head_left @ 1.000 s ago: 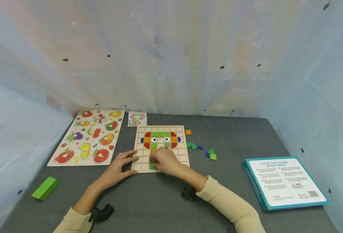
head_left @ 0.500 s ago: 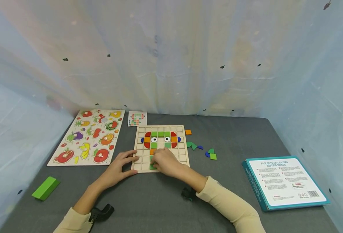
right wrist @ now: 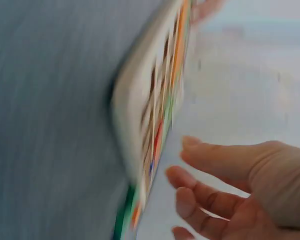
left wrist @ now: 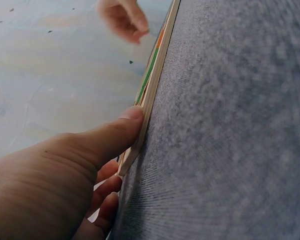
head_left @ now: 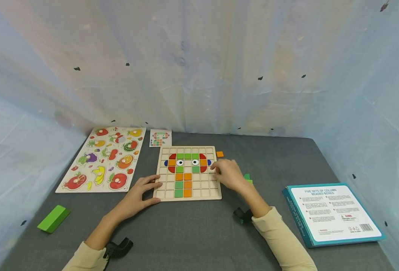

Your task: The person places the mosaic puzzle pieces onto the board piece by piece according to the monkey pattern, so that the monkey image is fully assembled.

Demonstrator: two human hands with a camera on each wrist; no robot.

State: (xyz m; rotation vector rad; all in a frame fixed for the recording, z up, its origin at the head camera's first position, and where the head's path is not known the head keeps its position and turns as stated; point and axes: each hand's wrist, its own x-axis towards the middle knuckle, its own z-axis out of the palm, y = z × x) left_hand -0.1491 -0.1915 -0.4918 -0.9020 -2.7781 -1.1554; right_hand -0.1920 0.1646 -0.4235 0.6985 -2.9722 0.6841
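A wooden grid board [head_left: 204, 192] lies on the dark cloth, with red, green, orange and blue tiles and two eye tiles set in its cells. Below the eyes, orange tiles [head_left: 187, 184] and green tiles [head_left: 179, 189] form two columns. My left hand [head_left: 140, 194] holds the board's near left corner, thumb at the corner and fingers along the left side. Over the board's right edge hovers my right hand [head_left: 229, 174], blurred in the left wrist view; its thumb and fingers stand apart in the right wrist view, nothing between them.
An orange square [head_left: 220, 154] lies right of the board. Green pieces [head_left: 247, 176] show partly behind my right hand. A small pattern card [head_left: 160, 138], a fruit board [head_left: 101, 160], a green block [head_left: 53, 219] and a teal box [head_left: 333, 214] lie around.
My right hand has left the lower middle of the board and moved right to its edge, uncovering the orange and green columns. My left hand has stayed at the corner.
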